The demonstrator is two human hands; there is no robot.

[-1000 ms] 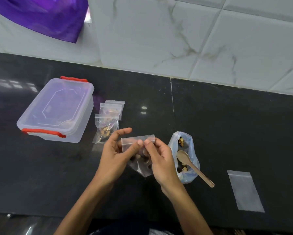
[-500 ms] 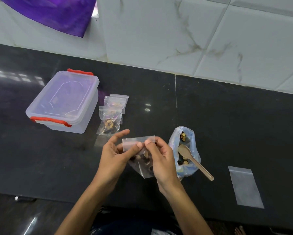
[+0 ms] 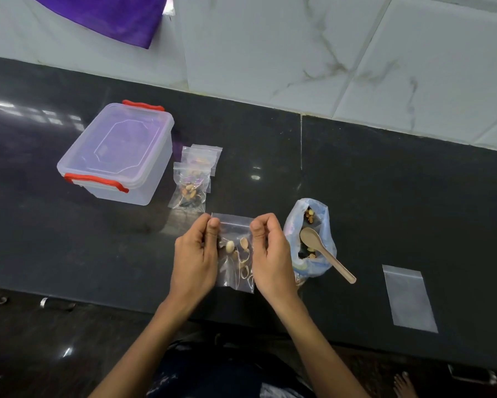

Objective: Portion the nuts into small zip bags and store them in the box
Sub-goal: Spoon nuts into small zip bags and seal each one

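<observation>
Home kitchen, dark polished stone counter point(image 3: 385, 182), marble-look wall tiles point(image 3: 270, 47) behind

Black polished counter point(image 3: 385, 182) — on it: lidded clear box point(image 3: 118, 152), filled zip bags point(image 3: 194, 179), nut bag point(image 3: 310, 239) with wooden spoon point(image 3: 323, 251), empty zip bag point(image 3: 409, 298).

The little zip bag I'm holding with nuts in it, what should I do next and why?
Probably lay the zip bag beside the filled bags next to the box. Left hand and right hand pinch its top corners, nuts sit inside, and the box lid is still on.
</observation>
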